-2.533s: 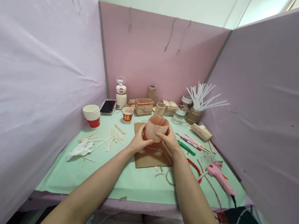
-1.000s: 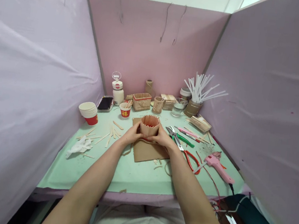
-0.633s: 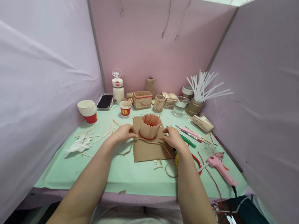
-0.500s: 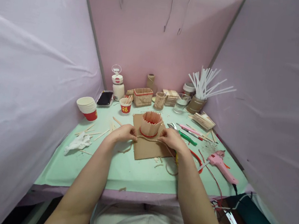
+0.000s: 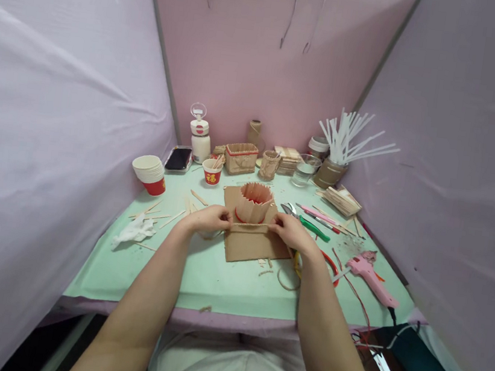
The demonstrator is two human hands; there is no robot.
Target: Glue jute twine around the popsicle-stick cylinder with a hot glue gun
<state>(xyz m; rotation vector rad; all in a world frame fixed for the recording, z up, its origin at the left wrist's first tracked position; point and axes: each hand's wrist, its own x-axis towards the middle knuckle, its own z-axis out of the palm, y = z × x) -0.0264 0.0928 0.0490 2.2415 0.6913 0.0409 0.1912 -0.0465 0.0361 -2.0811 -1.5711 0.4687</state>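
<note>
A length of twine (image 5: pixel 250 227) runs between my two hands, stretched straight just in front of a round cup covered in wooden sticks (image 5: pixel 254 203). The cup has a jagged top, a red inside and a red band near its base; it stands on a brown cardboard sheet (image 5: pixel 251 248). My left hand (image 5: pixel 214 218) pinches the twine at the cup's left. At its right, my right hand (image 5: pixel 287 230) pinches the other part. A loose loop of the twine trails onto the table below my right wrist. Whether the twine touches the cup I cannot tell.
To the right lie green-handled pliers (image 5: pixel 315 228), pens and a pink glue gun (image 5: pixel 374 281) with its cable. At left are stacked paper cups (image 5: pixel 149 174) and a crumpled tissue (image 5: pixel 134 232). A woven-look basket (image 5: pixel 240 160), a bottle (image 5: pixel 200 143) and a water bowl (image 5: pixel 304 172) line the back.
The twine, slack and curved before, is now pulled straight between my hands. The whole view has shifted slightly. Both hands keep their pinch.
</note>
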